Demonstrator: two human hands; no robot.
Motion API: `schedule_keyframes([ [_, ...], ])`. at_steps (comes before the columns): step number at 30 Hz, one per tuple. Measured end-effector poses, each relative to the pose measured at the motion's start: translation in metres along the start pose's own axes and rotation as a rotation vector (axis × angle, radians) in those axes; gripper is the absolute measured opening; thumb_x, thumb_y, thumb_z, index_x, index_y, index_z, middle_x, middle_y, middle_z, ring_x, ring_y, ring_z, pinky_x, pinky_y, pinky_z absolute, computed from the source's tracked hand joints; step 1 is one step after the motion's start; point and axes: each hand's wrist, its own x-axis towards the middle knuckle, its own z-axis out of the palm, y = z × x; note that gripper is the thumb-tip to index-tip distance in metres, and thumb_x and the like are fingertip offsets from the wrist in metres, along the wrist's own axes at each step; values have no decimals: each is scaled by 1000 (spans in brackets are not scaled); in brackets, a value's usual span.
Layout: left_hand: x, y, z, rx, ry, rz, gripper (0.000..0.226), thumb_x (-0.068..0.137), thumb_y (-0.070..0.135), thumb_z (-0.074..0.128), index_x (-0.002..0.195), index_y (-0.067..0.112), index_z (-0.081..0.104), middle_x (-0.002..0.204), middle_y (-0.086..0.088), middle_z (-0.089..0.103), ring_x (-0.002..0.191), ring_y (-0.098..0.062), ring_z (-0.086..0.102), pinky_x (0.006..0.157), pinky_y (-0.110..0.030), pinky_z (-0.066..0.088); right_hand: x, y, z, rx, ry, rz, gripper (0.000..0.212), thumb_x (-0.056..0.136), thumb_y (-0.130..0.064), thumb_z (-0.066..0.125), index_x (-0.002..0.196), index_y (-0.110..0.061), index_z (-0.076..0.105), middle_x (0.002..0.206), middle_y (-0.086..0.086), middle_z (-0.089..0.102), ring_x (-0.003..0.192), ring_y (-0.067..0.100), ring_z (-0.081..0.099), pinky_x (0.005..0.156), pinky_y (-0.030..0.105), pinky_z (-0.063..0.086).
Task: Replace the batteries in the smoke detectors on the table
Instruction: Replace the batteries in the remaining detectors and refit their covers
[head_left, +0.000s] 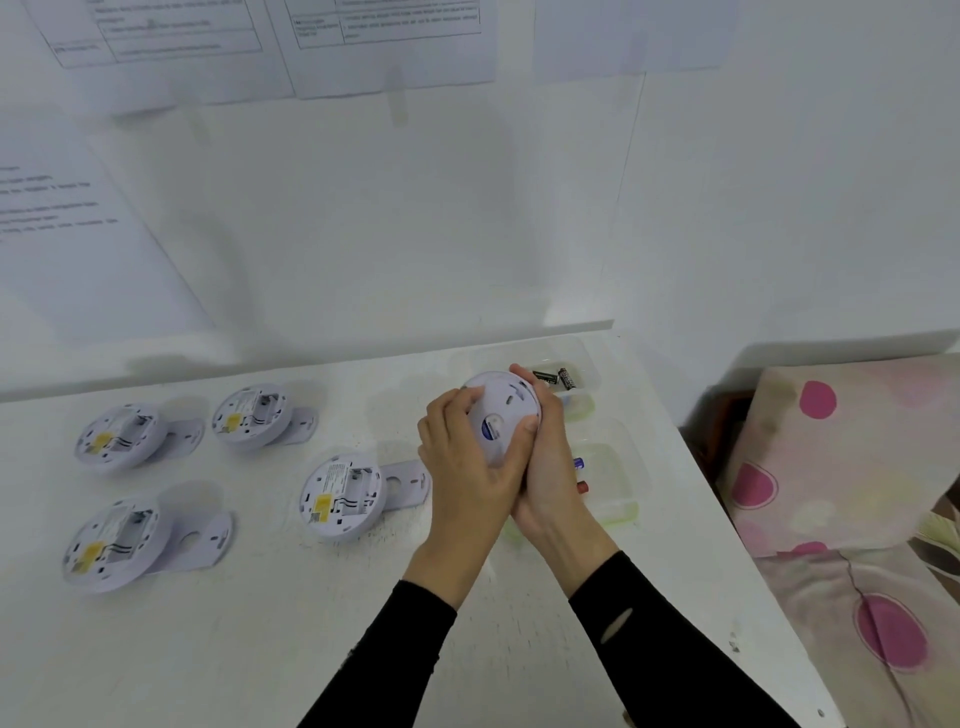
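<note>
Head: L hand (467, 470), R hand (548, 486) grip detector (506, 401); blue label (491, 429), maybe writing.

You are holding a round white plastic smoke detector (501, 415) right of centre, its front face tilting toward you, with your left hand (467, 467) and right hand (550, 483) gripping its rim. Four more white detectors are lying back-up at left, yellow labels showing: upper-left detector (117, 436), upper-middle detector (249, 415), lower-left detector (111, 543), centre detector (343, 496). Black cylindrical batteries (556, 378) are lying just beyond your fingertips.
</note>
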Motion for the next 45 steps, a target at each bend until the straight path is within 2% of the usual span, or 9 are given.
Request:
schedule_keyframes([
  [8,10,-3,-1,23,-42,-16,69,69,66,61,119,19,55,115,10,48,106,-12,43,87,-36,44,10,-5,-4,3,8,37,31,96,-42,47,120,-28,59,110,13,67,98,29,64,87,38,52],
  [11,13,2,-10,44,-113,-3,78,61,68,61,125,25,57,119,7,50,109,-12,43,89,-28,35,13,-7,-7,-1,7,71,49,96,-47,44,134,-17,52,119,14,63,106,28,62,92,39,51],
  [15,18,9,-28,-18,-164,57,71,61,63,68,124,31,58,114,11,53,106,-13,45,93,-31,44,13,-8,-7,53,-44,155,57,97,-50,39,131,-7,55,118,15,63,109,28,61,96,38,48],
  [20,19,9,-65,-104,-218,52,68,65,43,87,124,29,56,113,10,53,109,-8,47,84,-6,40,16,-12,-23,83,-41,177,62,99,-52,32,138,-7,49,137,21,54,126,37,52,96,46,49],
  [25,-10,-40,-88,-12,-473,-32,76,61,55,83,126,43,45,115,19,51,104,0,44,79,-5,35,19,-36,-48,176,50,83,56,98,-50,34,137,-12,50,133,19,58,124,40,52,100,59,43],
  [30,-49,-81,-81,248,-800,-120,76,51,73,69,117,50,40,116,29,46,110,-7,41,93,-22,25,5,-36,-51,167,24,113,51,99,-47,35,123,-11,62,126,19,63,117,40,57,96,63,44],
  [36,-54,-92,-74,294,-784,-37,67,46,78,65,106,58,42,118,36,41,113,-2,37,96,-8,15,-12,-31,-51,91,-13,182,51,90,-48,46,109,-9,73,129,21,60,128,43,47,94,60,47],
  [41,-30,-51,-65,13,-414,100,25,88,43,68,109,48,55,110,26,54,103,6,47,86,-7,34,-20,-35,-56,53,-16,182,60,99,-52,30,137,-9,50,135,20,56,122,44,51,86,54,53],
  [45,-16,-8,-48,-55,-408,192,24,90,28,68,110,39,59,109,23,55,102,6,47,83,-4,34,-29,-38,-59,23,22,108,57,99,-52,29,132,-13,54,132,20,58,114,39,58,88,51,53],
])
